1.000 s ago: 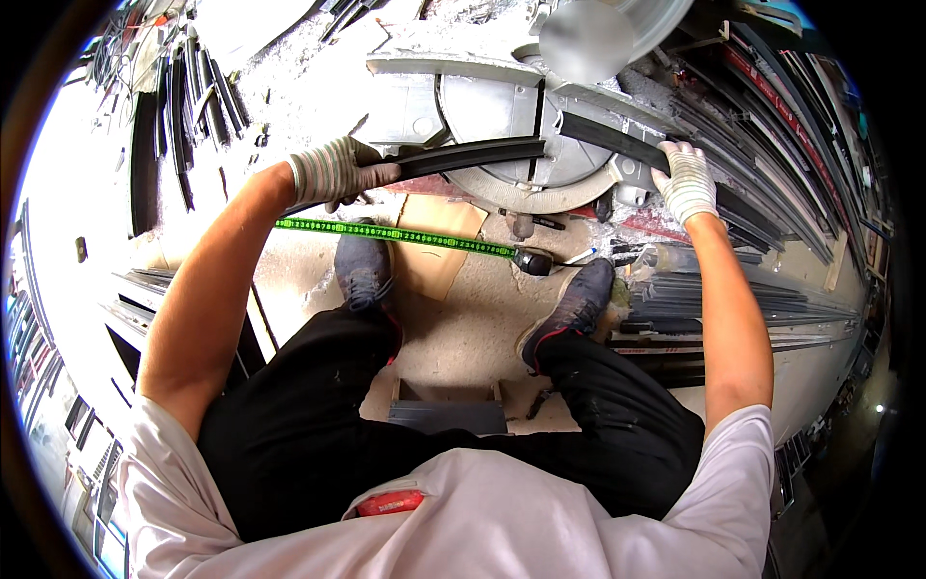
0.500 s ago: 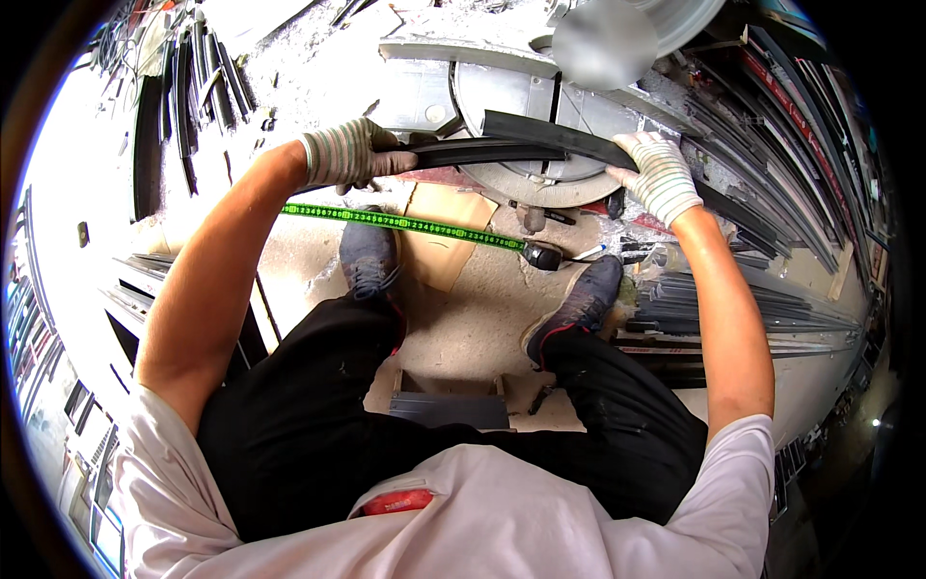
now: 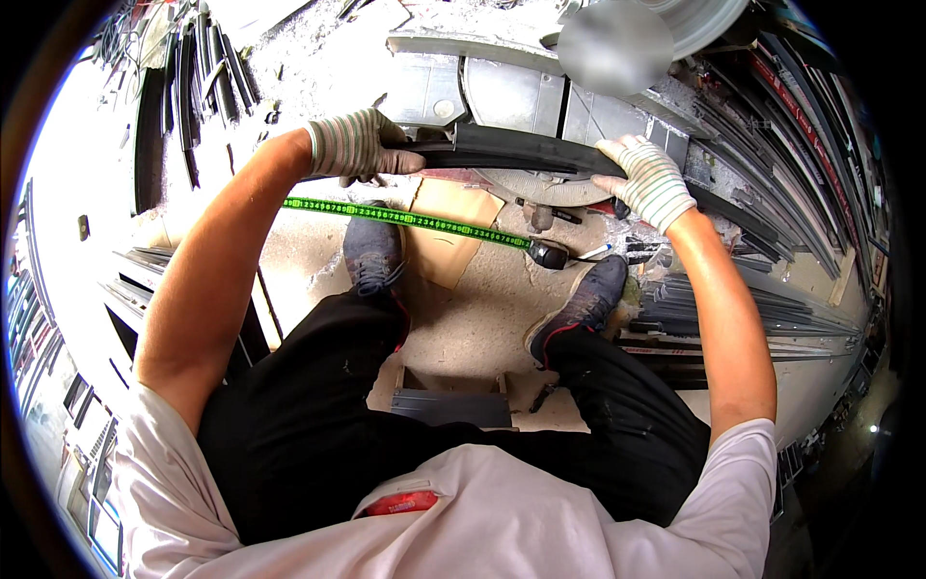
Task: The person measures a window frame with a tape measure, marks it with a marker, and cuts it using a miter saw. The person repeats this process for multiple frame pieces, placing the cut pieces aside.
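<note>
- While my left hand (image 3: 359,147) grasps a black strip (image 3: 502,162), thumb laid along it, my right hand (image 3: 651,183) clutches a second black strip (image 3: 531,142).
- Both long axes run left to right, the second sloping down toward my right; its free end points left, the first's right.
- They cross the front of a round metal saw table (image 3: 511,92), overlapping; I cannot tell whether they touch.
- Nearer me, a green tape measure (image 3: 434,225) stretches over cardboard (image 3: 446,256).
- Stacked strips (image 3: 791,314) crowd my right; a metal fence (image 3: 473,52) stands beyond the table.
</note>
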Available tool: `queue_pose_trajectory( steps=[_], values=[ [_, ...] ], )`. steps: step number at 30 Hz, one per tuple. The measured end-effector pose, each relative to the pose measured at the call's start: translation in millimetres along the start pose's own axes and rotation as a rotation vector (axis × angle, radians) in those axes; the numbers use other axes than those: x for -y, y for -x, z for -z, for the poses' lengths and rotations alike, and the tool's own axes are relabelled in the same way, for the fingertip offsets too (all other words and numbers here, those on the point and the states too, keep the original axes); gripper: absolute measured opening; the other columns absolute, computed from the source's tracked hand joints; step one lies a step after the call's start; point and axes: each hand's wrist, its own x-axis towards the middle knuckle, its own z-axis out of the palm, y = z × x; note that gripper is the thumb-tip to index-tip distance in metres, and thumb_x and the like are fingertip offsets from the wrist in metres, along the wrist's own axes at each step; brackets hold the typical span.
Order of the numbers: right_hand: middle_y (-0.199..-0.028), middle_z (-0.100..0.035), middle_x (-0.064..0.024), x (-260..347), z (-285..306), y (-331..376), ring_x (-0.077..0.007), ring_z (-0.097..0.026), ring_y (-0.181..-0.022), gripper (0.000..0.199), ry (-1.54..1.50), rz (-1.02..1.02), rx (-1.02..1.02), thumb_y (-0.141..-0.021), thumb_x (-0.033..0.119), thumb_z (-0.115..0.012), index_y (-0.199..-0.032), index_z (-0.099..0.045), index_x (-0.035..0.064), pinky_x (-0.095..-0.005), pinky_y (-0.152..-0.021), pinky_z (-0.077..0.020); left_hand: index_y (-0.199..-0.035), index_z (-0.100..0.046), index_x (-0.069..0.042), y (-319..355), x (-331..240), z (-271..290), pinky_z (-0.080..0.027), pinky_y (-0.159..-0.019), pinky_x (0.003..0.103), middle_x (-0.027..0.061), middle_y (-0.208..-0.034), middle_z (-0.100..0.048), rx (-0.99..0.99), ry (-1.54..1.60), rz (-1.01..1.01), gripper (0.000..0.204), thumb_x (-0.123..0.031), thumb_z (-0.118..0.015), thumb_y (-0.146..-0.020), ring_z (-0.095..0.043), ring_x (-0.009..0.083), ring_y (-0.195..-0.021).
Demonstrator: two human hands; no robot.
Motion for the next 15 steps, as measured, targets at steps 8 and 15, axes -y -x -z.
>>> queue_pose_trajectory(
  steps=[8, 15],
  values=[
    [-0.121, -0.063, -0.0139, 19.3, -14.4, -1.4, -0.0333, -0.059, -0.116, 0.055, 0.041, 0.072, -0.041, -0.087, 0.045, -0.072, -0.129, -0.064, 0.0101, -0.0445, -0.1, -0.0485, -0.105, -0.074, 0.002, -2.0, -2.9, -3.3, -0.046, -0.04, 0.028, 0.0056, -0.061, -0.062, -0.021, -0.006, -0.085, 0.07, -0.066, -0.066, -0.091, -0.057, 0.0115, -0.047],
    [-0.115, -0.064, -0.0155, 38.1, -24.3, -9.6, -0.0345, -0.06, -0.11, 0.053, -0.027, 0.161, -0.181, -0.086, 0.043, -0.074, -0.122, -0.063, 0.0052, -0.0445, -0.097, -0.0499, -0.097, -0.074, -0.001, -4.6, -13.6, -13.1, -0.043, -0.039, 0.027, 0.0018, -0.055, -0.056, -0.041, 0.162, -0.086, 0.075, -0.074, -0.055, -0.092, -0.054, 0.0102, -0.042]
  ],
)
